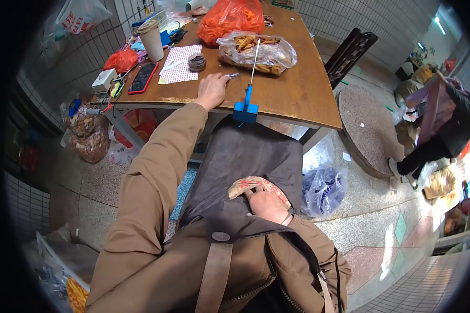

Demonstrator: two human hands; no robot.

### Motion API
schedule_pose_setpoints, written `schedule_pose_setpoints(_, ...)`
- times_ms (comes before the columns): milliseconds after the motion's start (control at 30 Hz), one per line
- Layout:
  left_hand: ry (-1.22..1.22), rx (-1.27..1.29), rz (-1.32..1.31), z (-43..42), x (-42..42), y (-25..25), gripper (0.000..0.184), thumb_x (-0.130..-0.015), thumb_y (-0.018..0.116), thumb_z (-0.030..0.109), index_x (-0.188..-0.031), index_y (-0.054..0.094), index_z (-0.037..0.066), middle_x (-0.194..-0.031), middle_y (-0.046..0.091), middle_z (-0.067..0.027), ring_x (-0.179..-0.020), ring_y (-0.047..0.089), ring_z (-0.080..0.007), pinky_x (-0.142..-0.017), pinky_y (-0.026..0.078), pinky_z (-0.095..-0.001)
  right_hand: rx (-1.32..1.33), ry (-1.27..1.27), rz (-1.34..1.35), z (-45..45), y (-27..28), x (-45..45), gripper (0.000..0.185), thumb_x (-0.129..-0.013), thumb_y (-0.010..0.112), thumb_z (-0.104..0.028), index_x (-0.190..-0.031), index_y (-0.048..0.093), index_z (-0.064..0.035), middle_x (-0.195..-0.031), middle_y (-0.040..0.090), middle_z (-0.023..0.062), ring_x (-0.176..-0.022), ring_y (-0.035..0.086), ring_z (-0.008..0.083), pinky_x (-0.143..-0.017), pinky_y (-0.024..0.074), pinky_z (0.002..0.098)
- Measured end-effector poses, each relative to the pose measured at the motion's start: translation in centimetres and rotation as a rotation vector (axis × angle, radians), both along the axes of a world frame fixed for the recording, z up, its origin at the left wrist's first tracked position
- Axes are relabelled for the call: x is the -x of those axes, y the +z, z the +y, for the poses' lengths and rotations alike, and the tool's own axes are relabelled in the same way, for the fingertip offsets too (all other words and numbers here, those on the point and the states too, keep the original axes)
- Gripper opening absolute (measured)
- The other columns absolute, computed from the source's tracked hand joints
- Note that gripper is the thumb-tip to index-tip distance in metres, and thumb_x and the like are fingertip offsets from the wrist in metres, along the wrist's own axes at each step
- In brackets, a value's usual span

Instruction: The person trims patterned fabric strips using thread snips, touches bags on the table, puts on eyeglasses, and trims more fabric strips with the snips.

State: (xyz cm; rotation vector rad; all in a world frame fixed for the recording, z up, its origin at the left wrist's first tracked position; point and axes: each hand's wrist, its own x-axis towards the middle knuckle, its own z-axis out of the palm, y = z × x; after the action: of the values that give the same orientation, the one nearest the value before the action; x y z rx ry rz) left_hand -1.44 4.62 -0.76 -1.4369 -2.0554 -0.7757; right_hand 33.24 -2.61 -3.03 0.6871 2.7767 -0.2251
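The right hand [269, 205] partly hides the strip [263, 183], its print unreadable.

Apparently a small workshop; worn wooden table [303, 99], blue edge-mounted tool [247, 110], plastic bags [232, 22] of material

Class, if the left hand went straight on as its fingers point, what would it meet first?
Probably the clear plastic bag on the table; the thin metal rod also crosses that line, though depth is unclear.

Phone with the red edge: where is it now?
In the head view, the phone lies toward the left of the table, beside the dotted sheet and left of the left hand.
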Motion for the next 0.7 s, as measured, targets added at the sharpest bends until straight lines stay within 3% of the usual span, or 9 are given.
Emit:
schedule_pose_setpoints(100, 0.162, 0.235, -0.057, 0.6, 0.9, 0.5, 0.016, -0.080, 0.058, 0.007, -0.095, 0.060, 0.006, -0.097, 0.065, -0.0151, -0.094, 0.061, -0.0368, -0.077, 0.049, -0.0442, 0.106, 0.070, 0.105, 1.0, -0.4, 1.5, 0.031, -0.089, 0.047, -0.015, -0.116, 0.059, -0.0053, -0.107, 0.062, 0.0196, -0.085, 0.065, 0.0346, -0.074, 0.0528, 0.0449)
schedule_pose_setpoints(267, 0.109, 0.222, -0.372, 0.0, 5.0, 0.7, 0.013, -0.080, 0.060, 0.009, -0.093, 0.058, 0.007, -0.094, 0.066, -0.0159, -0.088, 0.062, -0.0379, -0.077, 0.049, -0.0448, 0.112, 0.058, 0.207, 1.5, -0.4, 5.2, 0.027, -0.087, 0.049, -0.014, -0.110, 0.061, -0.0056, -0.102, 0.064, 0.0177, -0.083, 0.065, 0.0335, -0.072, 0.0522, 0.0433)
schedule_pose_setpoints(367, 0.028, 0.217, -0.360, -1.2, 8.3, 0.3, 0.021, -0.079, 0.061, 0.011, -0.099, 0.057, 0.006, -0.095, 0.066, -0.0168, -0.088, 0.063, -0.0386, -0.077, 0.049, -0.0451, 0.114, 0.052, 0.280, 1.6, -0.4, 8.3, 0.024, -0.086, 0.051, -0.013, -0.105, 0.063, -0.0057, -0.097, 0.065, 0.0163, -0.081, 0.065, 0.0326, -0.071, 0.0518, 0.0421)
schedule_pose_setpoints(433, 0.006, 0.174, -0.518, -2.7, 10.0, 0.4, 0.029, -0.079, 0.060, 0.008, -0.107, 0.057, 0.004, -0.094, 0.066, -0.0156, -0.085, 0.063, -0.0345, -0.076, 0.049, -0.0420, 0.119, 0.050, 0.325, 1.6, -0.4, 10.7, 0.022, -0.085, 0.052, -0.013, -0.102, 0.065, -0.0059, -0.095, 0.066, 0.0154, -0.080, 0.065, 0.0321, -0.071, 0.0515, 0.0413)
schedule_pose_setpoints(500, -0.046, 0.077, -0.767, -4.4, 12.4, 0.3, 0.035, -0.081, 0.059, 0.005, -0.116, 0.056, 0.004, -0.087, 0.064, -0.0111, -0.076, 0.060, -0.0242, -0.070, 0.048, -0.0334, 0.123, 0.043, 0.370, 1.7, -0.5, 13.4, 0.021, -0.085, 0.053, -0.012, -0.099, 0.066, -0.0060, -0.092, 0.067, 0.0144, -0.079, 0.065, 0.0315, -0.070, 0.0512, 0.0405)
schedule_pose_setpoints(533, -0.053, 0.090, -0.769, -5.5, 13.4, 0.2, 0.035, -0.081, 0.059, 0.005, -0.116, 0.056, 0.004, -0.087, 0.064, -0.0111, -0.076, 0.060, -0.0242, -0.070, 0.048, -0.0334, 0.129, 0.037, 0.389, 1.6, -0.7, 14.8, 0.020, -0.084, 0.054, -0.012, -0.098, 0.067, -0.0060, -0.090, 0.068, 0.0139, -0.079, 0.065, 0.0312, -0.070, 0.0511, 0.0401)
schedule_pose_setpoints(600, -0.187, -0.127, -1.023, -8.1, 15.2, 0.1, 0.034, -0.083, 0.057, 0.003, -0.117, 0.057, 0.002, -0.083, 0.059, -0.0050, -0.071, 0.051, -0.0134, -0.065, 0.042, -0.0244, 0.150, 0.020, 0.417, 1.0, -1.1, 17.3, 0.019, -0.083, 0.055, -0.012, -0.095, 0.068, -0.0062, -0.088, 0.069, 0.0130, -0.078, 0.065, 0.0307, -0.069, 0.0508, 0.0394)
schedule_pose_setpoints(667, -0.308, -0.113, -1.240, -11.0, 17.0, 0.2, 0.036, -0.088, 0.052, 0.000, -0.124, 0.054, 0.001, -0.088, 0.055, -0.0011, -0.073, 0.045, -0.0076, -0.067, 0.038, -0.0201, 0.204, 0.022, 0.456, 0.9, -0.8, 20.1, 0.016, -0.082, 0.057, -0.010, -0.092, 0.068, -0.0046, -0.086, 0.069, 0.0124, -0.075, 0.065, 0.0290, -0.068, 0.0510, 0.0378)
schedule_pose_setpoints(700, -0.291, -0.046, -1.207, -5.9, 4.5, -2.2, 0.036, -0.088, 0.052, 0.000, -0.124, 0.054, 0.001, -0.088, 0.055, -0.0011, -0.073, 0.045, -0.0076, -0.067, 0.038, -0.0201, 0.282, 0.031, 0.555, 7.0, -3.9, 7.7, 0.014, -0.081, 0.058, -0.008, -0.089, 0.068, -0.0030, -0.085, 0.069, 0.0117, -0.073, 0.066, 0.0273, -0.067, 0.0512, 0.0363)
